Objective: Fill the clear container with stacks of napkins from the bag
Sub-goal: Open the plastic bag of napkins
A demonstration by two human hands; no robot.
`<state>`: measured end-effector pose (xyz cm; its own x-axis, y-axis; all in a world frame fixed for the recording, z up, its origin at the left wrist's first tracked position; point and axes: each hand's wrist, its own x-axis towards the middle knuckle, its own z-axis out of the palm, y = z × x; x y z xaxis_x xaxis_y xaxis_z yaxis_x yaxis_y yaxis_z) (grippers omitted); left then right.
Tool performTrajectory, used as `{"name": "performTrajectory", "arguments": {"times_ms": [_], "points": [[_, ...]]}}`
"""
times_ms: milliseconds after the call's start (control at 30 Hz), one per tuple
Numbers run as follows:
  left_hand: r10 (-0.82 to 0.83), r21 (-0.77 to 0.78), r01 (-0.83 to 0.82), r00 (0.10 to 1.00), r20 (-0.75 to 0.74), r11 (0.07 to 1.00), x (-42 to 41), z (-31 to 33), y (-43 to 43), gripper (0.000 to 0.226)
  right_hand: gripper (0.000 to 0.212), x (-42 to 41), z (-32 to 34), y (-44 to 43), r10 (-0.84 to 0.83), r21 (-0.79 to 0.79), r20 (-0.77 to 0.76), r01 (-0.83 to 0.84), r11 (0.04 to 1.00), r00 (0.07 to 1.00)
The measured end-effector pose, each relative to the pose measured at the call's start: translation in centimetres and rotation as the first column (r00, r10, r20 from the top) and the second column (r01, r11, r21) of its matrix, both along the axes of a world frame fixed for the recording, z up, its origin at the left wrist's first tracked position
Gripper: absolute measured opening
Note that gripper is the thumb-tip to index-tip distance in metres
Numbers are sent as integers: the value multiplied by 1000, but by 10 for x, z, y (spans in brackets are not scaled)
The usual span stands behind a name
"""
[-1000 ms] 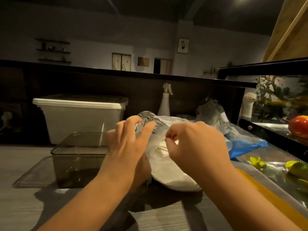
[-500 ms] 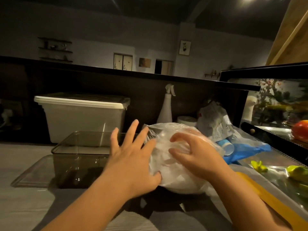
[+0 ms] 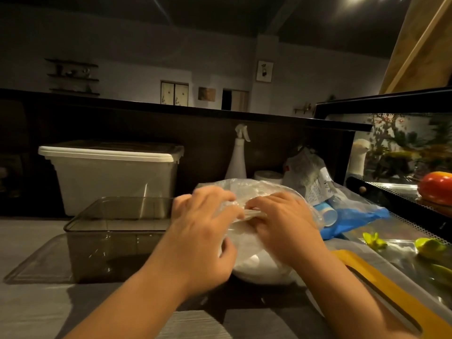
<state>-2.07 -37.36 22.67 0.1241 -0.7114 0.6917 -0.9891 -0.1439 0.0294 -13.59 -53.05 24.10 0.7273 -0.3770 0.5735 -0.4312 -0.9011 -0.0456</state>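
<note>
Dim grey counter (image 3: 36, 314) ran under everything, with a dark wall behind it. At the back left stood a lidded white bin (image 3: 115, 182), and in front of that the clear container (image 3: 117, 238) sat upright on a flat clear tray (image 3: 31, 267). Just right of the container lay the bag (image 3: 256, 189), thin clear plastic bulging round white napkins (image 3: 256, 267). We had both hands on its top. Our left hand (image 3: 203, 241) curled over the plastic from the left, thumb against the bag's side. Our right hand (image 3: 286, 231) bent its fingers into the same crumpled fold, so both gripped the film. Behind the bag stood a white spray bottle (image 3: 238, 157), and a blue packet (image 3: 354, 218) lay to the bag's right.
</note>
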Motion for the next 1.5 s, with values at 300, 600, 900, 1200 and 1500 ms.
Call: {"name": "performTrajectory", "arguments": {"times_ms": [300, 600, 900, 1200, 1500], "points": [[145, -38, -145, 989, 14, 989, 1, -4, -3, 23, 40, -4, 3, 2, 100, 102, 214, -124, 987, 972], [239, -2, -239, 969, 65, 971, 5, -5, -2, 31, 22, -8, 2, -2, -60, 58, 293, 45, 997, 954], [112, -84, -106, 991, 72, 991, 5, -2, 1, 34, 18, -5, 12, 11, 100, 98, -117, -89, 991, 988], [-16, 93, 12, 999, 44, 996, 2, 0, 5, 36, 73, -9, 8, 22, 117, 211, -354, -43, 976, 928], [29, 119, -30, 999, 15, 992, 4, -1, 5, 33, 35, -12, 17, 24, 129, 213, -221, -81, 974, 967]]}}
